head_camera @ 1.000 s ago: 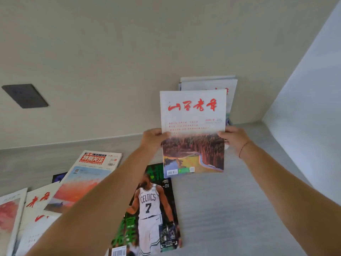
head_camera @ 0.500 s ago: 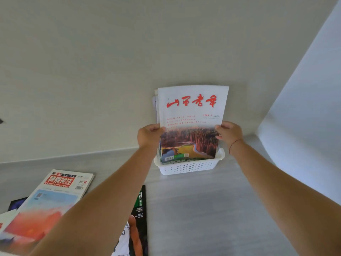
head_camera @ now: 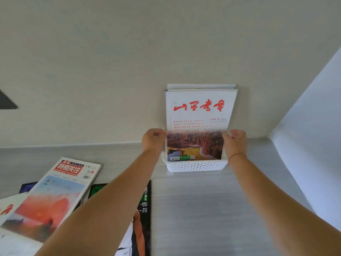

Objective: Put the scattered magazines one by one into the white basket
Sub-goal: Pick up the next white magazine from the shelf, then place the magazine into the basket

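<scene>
**Magazine lowered into the white basket, both hands at its side edges**

Magazine [head_camera: 200, 124] with a white cover, red brush lettering and a landscape photograph stood upright in the white basket [head_camera: 196, 165], its lower edge behind the basket's perforated front wall. One second earlier it had been held in the air above the counter [head_camera: 212, 209]; half a second earlier its lower edge was just entering the basket. By this moment it had sunk lower and rested against at least one other white magazine [head_camera: 201, 86] already standing behind it by the wall. The left hand [head_camera: 154, 140] gripped the magazine's left edge and the right hand [head_camera: 234, 142] its right edge, fingers curled on the cover; neither hand had let go. The placement of this magazine therefore appeared nearly complete, with only the release outstanding. Several magazines were left lying flat on the counter at lower left: one with a red title block and sunset cover [head_camera: 55, 196], a dark one showing a basketball player [head_camera: 140, 224] partly hidden by the left forearm, and a white one at the frame's edge [head_camera: 7, 207]. The task as a whole was thus judged well short of finished.
</scene>
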A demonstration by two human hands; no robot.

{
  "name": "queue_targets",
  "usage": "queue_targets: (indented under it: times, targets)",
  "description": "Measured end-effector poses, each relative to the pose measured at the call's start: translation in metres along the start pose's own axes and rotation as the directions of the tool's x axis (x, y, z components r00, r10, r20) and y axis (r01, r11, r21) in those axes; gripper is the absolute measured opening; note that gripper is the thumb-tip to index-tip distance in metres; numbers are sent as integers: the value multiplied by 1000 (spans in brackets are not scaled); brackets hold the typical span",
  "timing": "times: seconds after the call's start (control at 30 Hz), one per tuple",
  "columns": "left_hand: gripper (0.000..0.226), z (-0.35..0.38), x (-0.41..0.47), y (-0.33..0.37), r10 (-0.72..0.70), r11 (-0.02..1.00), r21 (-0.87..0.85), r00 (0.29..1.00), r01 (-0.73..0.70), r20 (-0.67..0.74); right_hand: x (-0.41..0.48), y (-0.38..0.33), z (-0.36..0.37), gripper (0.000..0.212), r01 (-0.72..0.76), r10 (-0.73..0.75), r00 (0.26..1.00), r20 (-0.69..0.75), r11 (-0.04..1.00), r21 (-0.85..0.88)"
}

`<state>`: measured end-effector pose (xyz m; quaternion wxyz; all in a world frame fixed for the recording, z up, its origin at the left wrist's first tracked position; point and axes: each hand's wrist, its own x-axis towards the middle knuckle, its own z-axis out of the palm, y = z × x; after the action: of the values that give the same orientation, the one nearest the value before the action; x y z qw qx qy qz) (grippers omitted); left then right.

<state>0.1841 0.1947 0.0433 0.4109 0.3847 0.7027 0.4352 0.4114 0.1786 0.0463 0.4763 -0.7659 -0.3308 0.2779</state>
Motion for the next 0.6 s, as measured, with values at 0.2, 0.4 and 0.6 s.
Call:
queue_targets:
  times: [0.2, 0.4, 0.6]
  targets:
    - [16, -88, -25, -47, 23, 999, -26, 1000, -23, -7, -107, 0, 28, 18, 108, -114, 993, 31, 981, 161]
    - [21, -232, -19, -98, 7, 991, 130, 985, 16, -174, -209, 8, 110, 9, -57, 57, 861, 505, 998, -15]
    - [34, -365, -5, -149, -48, 952, 285, 976, 108, -210, -302, 1, 192, 44, -378, 307, 684, 662, 925, -38]
